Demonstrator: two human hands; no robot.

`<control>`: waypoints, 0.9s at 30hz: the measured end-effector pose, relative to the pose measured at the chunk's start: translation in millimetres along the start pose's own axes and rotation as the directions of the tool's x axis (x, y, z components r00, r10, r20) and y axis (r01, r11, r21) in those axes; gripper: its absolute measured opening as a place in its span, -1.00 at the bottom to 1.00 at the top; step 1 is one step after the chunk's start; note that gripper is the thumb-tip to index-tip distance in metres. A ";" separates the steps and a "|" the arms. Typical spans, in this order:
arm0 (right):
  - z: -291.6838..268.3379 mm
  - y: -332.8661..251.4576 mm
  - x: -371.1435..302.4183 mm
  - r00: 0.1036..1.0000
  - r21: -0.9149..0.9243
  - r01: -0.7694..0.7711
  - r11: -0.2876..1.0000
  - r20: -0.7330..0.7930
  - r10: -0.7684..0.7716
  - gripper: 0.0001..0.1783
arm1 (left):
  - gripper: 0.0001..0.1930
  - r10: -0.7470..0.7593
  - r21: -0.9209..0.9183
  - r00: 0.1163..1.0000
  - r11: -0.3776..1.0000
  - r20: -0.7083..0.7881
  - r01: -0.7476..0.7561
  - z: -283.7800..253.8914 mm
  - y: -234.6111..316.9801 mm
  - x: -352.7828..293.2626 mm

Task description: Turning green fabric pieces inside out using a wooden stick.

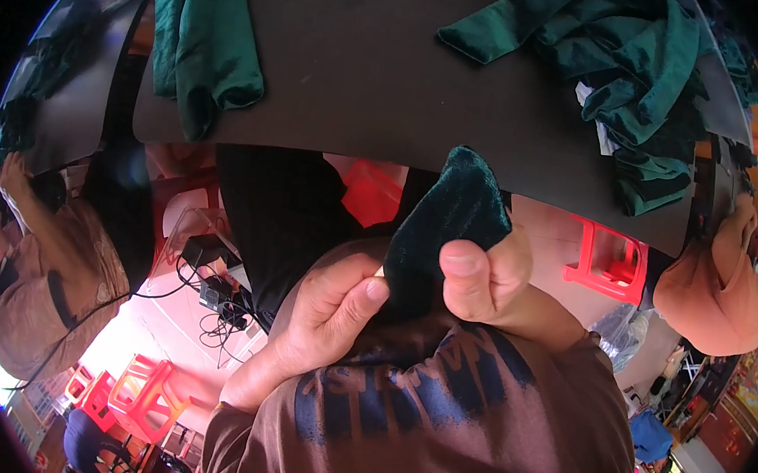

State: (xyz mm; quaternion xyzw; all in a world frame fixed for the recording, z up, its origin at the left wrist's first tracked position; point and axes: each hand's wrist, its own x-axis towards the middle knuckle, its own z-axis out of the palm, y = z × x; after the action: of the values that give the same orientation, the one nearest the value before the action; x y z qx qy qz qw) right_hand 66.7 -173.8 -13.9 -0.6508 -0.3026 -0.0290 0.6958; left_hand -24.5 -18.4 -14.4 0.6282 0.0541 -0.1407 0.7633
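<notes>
Over my lap, just in front of the dark table's near edge, I hold a dark green velvet piece [447, 206] that narrows to a rounded tip at the top. My left hand [330, 308] pinches its lower left edge between thumb and forefinger, where something small and pale peeks out that I cannot make out. The thumb of my right hand [486, 279] presses on the lower right side, its fingers curled behind the cloth. The piece's lower end is hidden in shadow between the hands.
On the dark table [347, 67] lie flat green velvet strips [207, 49] at left and a heap of green velvet [620, 60] at right. Red plastic stools [150, 396], black cables and adapters [217, 291] are on the floor. One person [714, 291] sits at right, another [59, 284] at left.
</notes>
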 end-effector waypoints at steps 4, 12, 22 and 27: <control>0.2 -1.2 4.6 0.997 -0.147 0.049 0.988 0.067 -0.040 -0.84 | -0.69 -0.021 -0.054 1.000 0.998 -0.007 0.020 1.5 -2.7 -2.0; 6.1 3.5 -0.3 0.987 -0.179 0.136 0.974 0.114 -0.117 -0.86 | -0.70 -0.018 -0.109 1.000 0.994 -0.025 0.015 2.8 -7.4 -4.4; 0.7 1.3 -6.5 0.998 -0.040 -0.031 0.999 0.062 0.033 -0.81 | -0.69 -0.047 -0.129 0.998 0.991 -0.035 0.043 -1.0 -8.9 -7.5; 2.3 -1.8 -4.9 0.997 0.009 -0.080 0.997 0.003 0.080 -0.84 | -0.67 -0.050 -0.071 0.999 0.996 0.004 0.050 -2.2 -8.7 -7.4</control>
State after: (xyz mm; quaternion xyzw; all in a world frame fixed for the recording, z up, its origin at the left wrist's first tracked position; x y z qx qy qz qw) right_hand 61.0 -173.7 -14.6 -0.6593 -0.2773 0.0011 0.6989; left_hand -33.8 -16.7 -21.1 0.5991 0.0741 -0.1585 0.7813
